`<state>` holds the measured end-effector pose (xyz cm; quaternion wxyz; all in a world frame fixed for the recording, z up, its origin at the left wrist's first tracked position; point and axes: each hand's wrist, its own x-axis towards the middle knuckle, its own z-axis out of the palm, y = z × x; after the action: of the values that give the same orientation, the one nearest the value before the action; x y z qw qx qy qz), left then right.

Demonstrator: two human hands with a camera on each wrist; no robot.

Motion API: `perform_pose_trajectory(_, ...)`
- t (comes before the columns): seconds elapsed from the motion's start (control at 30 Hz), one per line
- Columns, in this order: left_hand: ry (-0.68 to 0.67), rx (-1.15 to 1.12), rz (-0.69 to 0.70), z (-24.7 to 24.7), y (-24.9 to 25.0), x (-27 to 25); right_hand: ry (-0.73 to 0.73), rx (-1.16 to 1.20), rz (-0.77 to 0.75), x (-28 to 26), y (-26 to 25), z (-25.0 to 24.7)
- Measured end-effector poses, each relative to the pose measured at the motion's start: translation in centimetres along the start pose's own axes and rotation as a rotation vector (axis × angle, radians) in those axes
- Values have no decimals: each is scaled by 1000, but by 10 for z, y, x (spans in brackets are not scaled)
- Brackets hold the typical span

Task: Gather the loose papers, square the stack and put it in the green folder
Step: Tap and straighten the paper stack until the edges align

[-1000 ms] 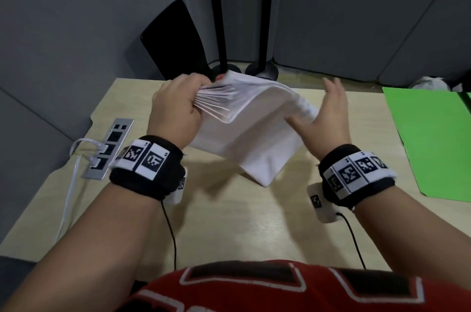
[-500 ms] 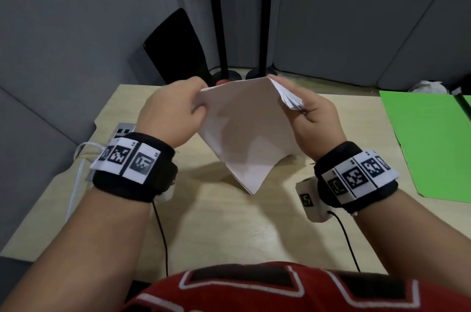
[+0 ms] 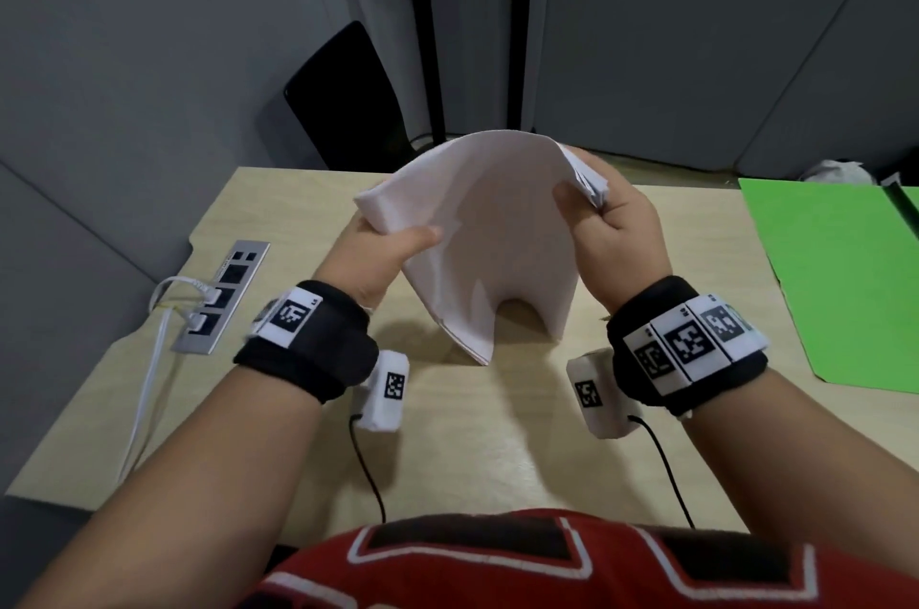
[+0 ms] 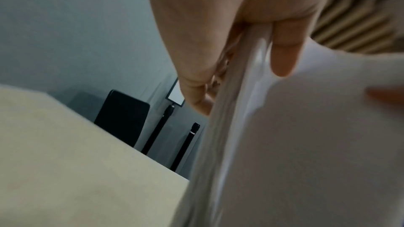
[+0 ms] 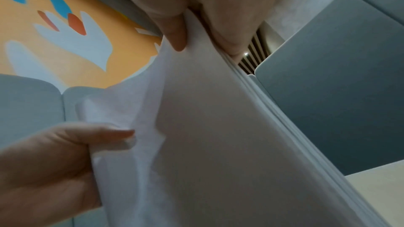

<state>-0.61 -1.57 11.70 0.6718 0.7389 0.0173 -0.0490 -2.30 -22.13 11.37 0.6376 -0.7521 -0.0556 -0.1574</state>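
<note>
A stack of white papers [image 3: 492, 230] is held up over the middle of the desk, bowed into an arch with its lower corners near the tabletop. My left hand [image 3: 383, 245] pinches its left edge, thumb on the near face. My right hand [image 3: 611, 220] pinches the right edge, where the sheet ends fan out unevenly. In the left wrist view the thumb presses the paper stack [image 4: 306, 144]; in the right wrist view the paper stack [image 5: 218, 127] is pinched the same way. The green folder [image 3: 840, 275] lies flat on the desk at the far right, apart from both hands.
A metal socket panel [image 3: 224, 295] with white cables plugged in sits in the desk at the left. Beyond the desk's [image 3: 472, 449] far edge stand a black chair back [image 3: 348, 101] and two black poles [image 3: 422, 26]. Grey partition walls surround the desk.
The stack has been raised and turned upright between both hands. My right hand went from open beside the papers to pinching their right edge; my left hand shifted down the left edge.
</note>
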Motion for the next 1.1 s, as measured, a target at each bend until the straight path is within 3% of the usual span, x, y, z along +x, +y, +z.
perform_pose_trajectory(0.07, 62, 115, -1, 5, -2, -1, -2, 33, -25, -1, -6, 0)
perform_pose_trajectory(0.2, 134, 145, 203, 7, 13, -2, 114, 78, -124, -1, -12, -3)
perform_pose_trajectory(0.3, 70, 138, 176, 7, 8, -1, 99, -12, 18, -3, 1, -1)
perform_pose_trajectory(0.4, 24, 278, 93, 11, -3, -3, 1, -147, 151, -2, 14, 2)
perform_pose_trajectory(0.53, 114, 342, 199, 10, 8, 0, 104, -107, -39, 1, -2, 0)
perform_pose_trajectory(0.6, 135, 329, 223, 8, 10, 2, 134, -101, -65, 3, -4, -1)
perform_pose_trajectory(0.77, 41, 349, 14, 15, -14, 3, -19, -266, 240, 2, 19, 2)
perform_pose_trajectory(0.87, 113, 362, 117, 14, -8, 5, 64, -176, 148, 0, 13, 1)
perform_pose_trajectory(0.97, 105, 174, 233, 7, 4, 3, 144, 52, 71, 2, 9, -5)
perform_pose_trajectory(1.03, 94, 115, 186, 4, -4, 4, 119, 85, 173, 0, 20, -7)
perform_pose_trajectory(1.1, 69, 185, 56, 6, -23, 4, 36, -66, 323, -4, 35, -5)
